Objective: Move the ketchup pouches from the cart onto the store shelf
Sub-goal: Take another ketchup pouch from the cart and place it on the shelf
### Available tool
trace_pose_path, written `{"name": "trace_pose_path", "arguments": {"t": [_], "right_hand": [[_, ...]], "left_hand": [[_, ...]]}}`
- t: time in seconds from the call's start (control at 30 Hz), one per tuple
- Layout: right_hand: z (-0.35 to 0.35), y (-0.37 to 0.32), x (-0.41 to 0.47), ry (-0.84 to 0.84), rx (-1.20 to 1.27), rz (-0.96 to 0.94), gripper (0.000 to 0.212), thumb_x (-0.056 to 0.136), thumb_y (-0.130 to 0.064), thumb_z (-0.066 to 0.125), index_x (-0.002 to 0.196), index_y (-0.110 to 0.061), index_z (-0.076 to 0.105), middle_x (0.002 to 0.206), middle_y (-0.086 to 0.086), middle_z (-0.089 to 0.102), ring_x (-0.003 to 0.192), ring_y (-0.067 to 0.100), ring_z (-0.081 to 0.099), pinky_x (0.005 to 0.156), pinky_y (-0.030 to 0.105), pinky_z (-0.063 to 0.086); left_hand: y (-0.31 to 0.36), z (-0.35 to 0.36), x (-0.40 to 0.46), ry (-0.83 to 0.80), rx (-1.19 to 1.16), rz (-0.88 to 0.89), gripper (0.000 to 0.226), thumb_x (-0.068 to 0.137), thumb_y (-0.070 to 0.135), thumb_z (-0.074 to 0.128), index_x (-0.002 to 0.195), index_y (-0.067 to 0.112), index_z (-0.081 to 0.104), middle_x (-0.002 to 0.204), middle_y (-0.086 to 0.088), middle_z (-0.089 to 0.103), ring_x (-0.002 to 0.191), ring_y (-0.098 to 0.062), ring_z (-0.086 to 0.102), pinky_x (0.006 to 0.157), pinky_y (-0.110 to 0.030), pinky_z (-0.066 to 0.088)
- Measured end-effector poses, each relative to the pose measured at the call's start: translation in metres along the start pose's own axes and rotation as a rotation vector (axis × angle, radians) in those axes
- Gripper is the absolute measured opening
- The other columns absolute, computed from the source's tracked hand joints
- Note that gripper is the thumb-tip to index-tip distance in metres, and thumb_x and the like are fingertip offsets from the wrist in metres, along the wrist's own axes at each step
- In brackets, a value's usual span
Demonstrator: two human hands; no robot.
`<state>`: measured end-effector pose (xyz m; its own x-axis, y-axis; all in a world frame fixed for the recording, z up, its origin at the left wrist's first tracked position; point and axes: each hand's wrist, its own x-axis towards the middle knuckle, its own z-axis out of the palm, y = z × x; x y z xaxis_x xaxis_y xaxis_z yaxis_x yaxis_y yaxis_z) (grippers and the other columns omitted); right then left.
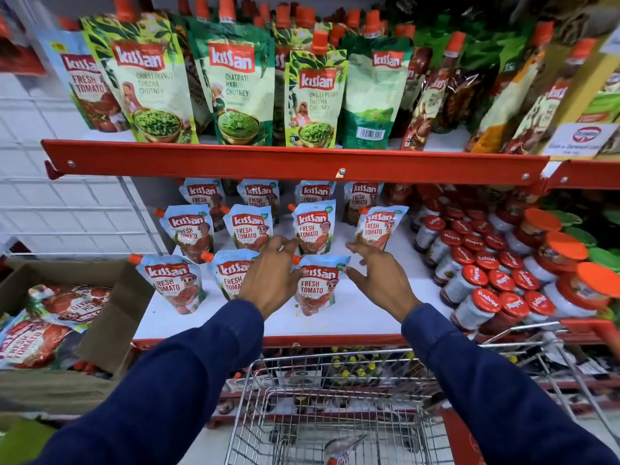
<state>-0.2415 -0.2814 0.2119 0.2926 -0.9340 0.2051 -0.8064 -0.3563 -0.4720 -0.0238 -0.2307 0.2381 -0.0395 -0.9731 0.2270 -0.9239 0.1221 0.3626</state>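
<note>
Several blue-and-red Kissan Fresh Tomato ketchup pouches stand in rows on the white store shelf (355, 317). The front-row pouch (318, 288) stands upright between my hands. My left hand (271, 280) is at its left edge and my right hand (382, 280) at its right edge. Both thumbs touch the pouch's upper corners; the fingers are spread and do not wrap it. Below, the wire cart (335, 407) holds one more pouch (342, 451) lying on its floor.
Mapro jars with red lids (486, 273) crowd the right of the same shelf. Chutney pouches (235, 85) fill the shelf above, behind a red rail (295, 162). On the left, an open cardboard box (114, 317) holds more ketchup pouches.
</note>
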Motion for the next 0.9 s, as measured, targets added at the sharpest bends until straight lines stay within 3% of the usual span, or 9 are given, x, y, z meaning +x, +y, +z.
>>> {"name": "trace_pose_path", "arguments": {"t": [0.07,0.13,0.3,0.4,0.53,0.63,0.7,0.77,0.9], "right_hand": [[0.005,0.006,-0.020,0.046,-0.026,-0.072,0.061,0.091,-0.032,0.065,0.146,-0.023,0.041,0.151,0.003,0.047,0.135,0.025,0.046,0.103,0.039,0.046],[0.013,0.013,-0.048,0.049,-0.100,-0.129,0.068,0.092,-0.035,0.061,0.152,-0.026,0.029,0.160,0.006,0.032,0.144,0.026,0.031,0.111,0.040,0.037],[0.050,0.044,-0.127,-0.133,-0.286,-0.143,0.075,0.095,-0.033,0.053,0.156,-0.031,0.009,0.166,0.005,-0.005,0.153,0.025,-0.004,0.123,0.045,0.005],[0.077,0.069,-0.170,-0.270,-0.307,-0.079,0.080,0.093,-0.029,0.053,0.156,-0.029,0.005,0.166,0.006,-0.011,0.152,0.025,-0.011,0.123,0.048,0.001],[0.116,0.099,-0.219,-0.445,-0.332,0.010,0.079,0.093,-0.028,0.052,0.157,-0.025,0.004,0.166,0.005,-0.008,0.152,0.027,-0.008,0.123,0.053,0.005],[0.139,0.114,-0.241,-0.606,-0.300,0.075,0.079,0.094,-0.012,0.051,0.157,-0.022,0.004,0.166,0.003,-0.003,0.153,0.026,-0.005,0.123,0.049,0.003],[0.154,0.123,-0.247,-0.677,-0.281,0.082,0.080,0.091,0.000,0.049,0.157,-0.020,0.007,0.166,0.002,0.001,0.153,0.025,0.000,0.122,0.045,0.006],[0.166,0.128,-0.247,-0.667,-0.278,0.077,0.077,0.090,0.005,0.049,0.156,-0.018,0.017,0.165,0.004,0.016,0.151,0.024,0.014,0.121,0.041,0.016],[0.183,0.133,-0.235,-0.668,-0.251,0.075,0.053,0.092,-0.001,0.050,0.142,-0.017,0.049,0.140,0.009,0.058,0.124,0.028,0.057,0.102,0.039,0.047]], "left_hand": [[0.002,0.005,-0.022,0.059,0.092,0.100,0.062,0.091,0.032,0.067,0.143,0.012,0.039,0.144,-0.015,0.044,0.129,-0.037,0.046,0.100,-0.052,0.049],[0.001,0.019,-0.047,0.056,0.184,0.170,0.071,0.091,0.039,0.064,0.148,0.013,0.032,0.154,-0.016,0.034,0.137,-0.039,0.035,0.107,-0.057,0.040],[-0.005,0.080,-0.111,-0.155,0.229,0.249,0.086,0.094,0.049,0.054,0.156,0.017,0.004,0.165,-0.017,0.001,0.151,-0.040,0.000,0.118,-0.065,0.015],[-0.004,0.119,-0.145,-0.314,0.217,0.234,0.086,0.096,0.054,0.045,0.156,0.021,-0.008,0.164,-0.015,-0.016,0.148,-0.040,-0.019,0.119,-0.065,0.002],[-0.004,0.176,-0.192,-0.561,0.201,0.262,0.080,0.098,0.063,0.023,0.155,0.017,-0.009,0.160,-0.015,-0.024,0.145,-0.044,-0.023,0.116,-0.067,-0.012],[-0.002,0.218,-0.224,-0.689,0.197,0.232,0.082,0.096,0.068,0.011,0.156,0.014,-0.003,0.164,-0.015,-0.010,0.147,-0.046,-0.015,0.112,-0.069,-0.013],[0.003,0.240,-0.236,-0.801,0.239,0.180,0.080,0.100,0.059,0.029,0.156,0.011,-0.004,0.165,-0.014,-0.005,0.149,-0.045,-0.009,0.115,-0.071,-0.006],[0.010,0.251,-0.237,-0.865,0.221,0.094,0.078,0.100,0.050,0.042,0.155,0.009,0.004,0.164,-0.014,0.015,0.150,-0.042,0.006,0.116,-0.069,0.007],[0.020,0.265,-0.233,-0.802,0.176,-0.045,0.051,0.096,0.034,0.056,0.142,0.022,0.036,0.124,-0.012,0.066,0.123,-0.036,0.047,0.100,-0.056,0.038]]}}
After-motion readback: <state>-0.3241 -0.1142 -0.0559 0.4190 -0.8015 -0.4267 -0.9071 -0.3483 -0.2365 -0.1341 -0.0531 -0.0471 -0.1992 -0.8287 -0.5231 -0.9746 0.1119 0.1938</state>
